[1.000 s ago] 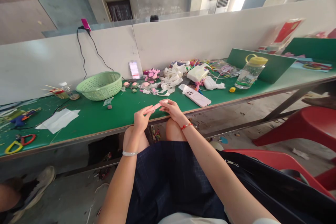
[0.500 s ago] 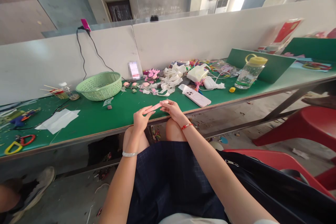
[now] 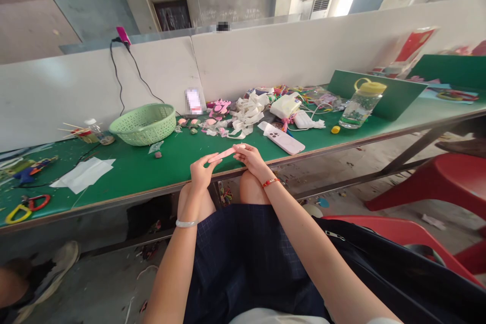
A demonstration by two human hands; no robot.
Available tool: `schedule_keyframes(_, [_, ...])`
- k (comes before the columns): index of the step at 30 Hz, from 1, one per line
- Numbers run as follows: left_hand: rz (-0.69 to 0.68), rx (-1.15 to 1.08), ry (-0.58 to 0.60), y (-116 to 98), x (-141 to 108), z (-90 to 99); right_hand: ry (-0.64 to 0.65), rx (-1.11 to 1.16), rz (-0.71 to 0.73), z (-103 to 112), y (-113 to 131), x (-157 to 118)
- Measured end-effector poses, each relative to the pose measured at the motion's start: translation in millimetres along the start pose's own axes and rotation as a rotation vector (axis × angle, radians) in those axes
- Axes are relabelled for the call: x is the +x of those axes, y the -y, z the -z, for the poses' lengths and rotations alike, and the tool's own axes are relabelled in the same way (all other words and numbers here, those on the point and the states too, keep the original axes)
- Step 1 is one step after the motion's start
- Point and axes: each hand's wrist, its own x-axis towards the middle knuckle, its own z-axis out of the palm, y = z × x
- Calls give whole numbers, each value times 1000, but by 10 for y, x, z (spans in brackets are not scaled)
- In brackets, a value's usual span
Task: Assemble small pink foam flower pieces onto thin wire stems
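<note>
A narrow pink strip point(image 3: 223, 154) is stretched between my two hands, just over the front edge of the green table point(image 3: 178, 162). My left hand point(image 3: 202, 169) pinches its left end between thumb and fingers. At the other end, my right hand point(image 3: 248, 157) pinches the strip and partly hides it. What the strip is made of cannot be made out. Beyond my right hand lies a pink phone point(image 3: 284, 140), face down. A small dull-pink lump point(image 3: 158, 155) and a scrap of clear plastic point(image 3: 155, 147) rest beyond my left hand.
Left of centre stands a green plastic basket point(image 3: 144, 134); white paper sheets point(image 3: 85, 174) and scissors point(image 3: 28, 208) lie further left. White ribbons point(image 3: 248, 116) are heaped at the back. A water bottle point(image 3: 362, 106) stands on the right, beside a yellow cap point(image 3: 335, 130). Red stools point(image 3: 451, 182) are at the right.
My left hand has shifted slightly to the left, and a little more of the pink strip shows between the hands. My right hand keeps its pinch almost in place.
</note>
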Motion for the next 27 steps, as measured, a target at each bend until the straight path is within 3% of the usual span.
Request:
schedule_keyframes(12, [-17,-7,-17,43,7,10,-5,9,5,12,17,4])
schedule_keyframes(18, [-294,151,-35,125,52,-21,100,-125,35,-33,9,-34])
schedule_keyframes(27, [-326,244,-81,162,48,-19,133,-150,11,-50,20,-51])
